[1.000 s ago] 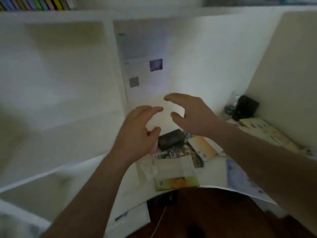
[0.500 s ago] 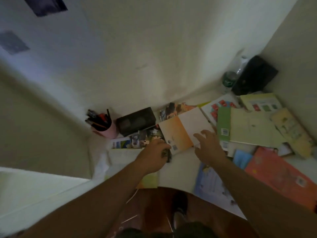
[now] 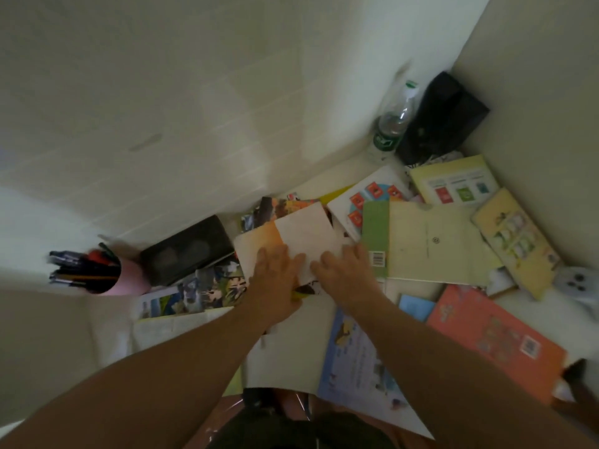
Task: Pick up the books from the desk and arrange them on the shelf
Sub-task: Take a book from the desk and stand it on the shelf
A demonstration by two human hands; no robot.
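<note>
- Both hands lay spread flat: left hand (image 3: 275, 280) and right hand (image 3: 343, 273) on the orange-and-white book (image 3: 291, 234), mid-desk near the back edge.
- Risk: overlapping books (image 3: 428, 244) beneath could slide and scatter on lifting.

Both forearms are reaching forward from the lower edge of view, bare, converging. Left hand (image 3: 275, 283) is lying palm down, fingers extended and together. Right hand (image 3: 345, 275) is lying palm down just beside it, fingers spread flat.

pink pen cup (image 3: 124, 276) w/ pens, black box (image 3: 188, 247) beside it, clear bottle (image 3: 392, 124), black bag (image 3: 444, 118) in corner
</note>
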